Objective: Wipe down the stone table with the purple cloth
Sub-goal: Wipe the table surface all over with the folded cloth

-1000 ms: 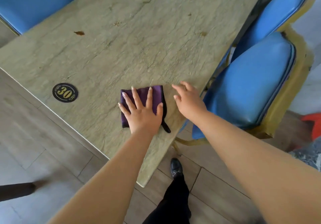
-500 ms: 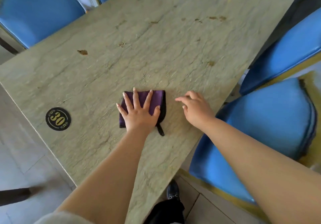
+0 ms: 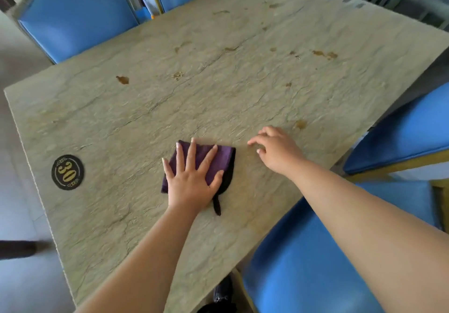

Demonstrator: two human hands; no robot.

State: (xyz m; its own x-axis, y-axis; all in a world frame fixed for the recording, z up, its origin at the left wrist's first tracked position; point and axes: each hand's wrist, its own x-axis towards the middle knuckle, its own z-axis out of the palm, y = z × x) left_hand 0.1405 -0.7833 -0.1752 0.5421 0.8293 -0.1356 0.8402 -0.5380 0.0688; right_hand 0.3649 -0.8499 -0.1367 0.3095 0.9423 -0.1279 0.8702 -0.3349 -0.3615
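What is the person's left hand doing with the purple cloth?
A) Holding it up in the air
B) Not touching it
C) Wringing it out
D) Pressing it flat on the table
D: the left hand lies with fingers spread flat on the purple cloth, on the stone table.

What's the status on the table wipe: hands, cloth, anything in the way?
Left hand flat, pressing purple cloth on stone table. Right hand beside the cloth, holding nothing. Brown stains ahead; nothing blocking.

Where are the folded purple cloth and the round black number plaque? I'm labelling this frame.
folded purple cloth (image 3: 220, 157): head view, bare right part beside the fingers.
round black number plaque (image 3: 67, 172): head view, its centre, on the gold 30.
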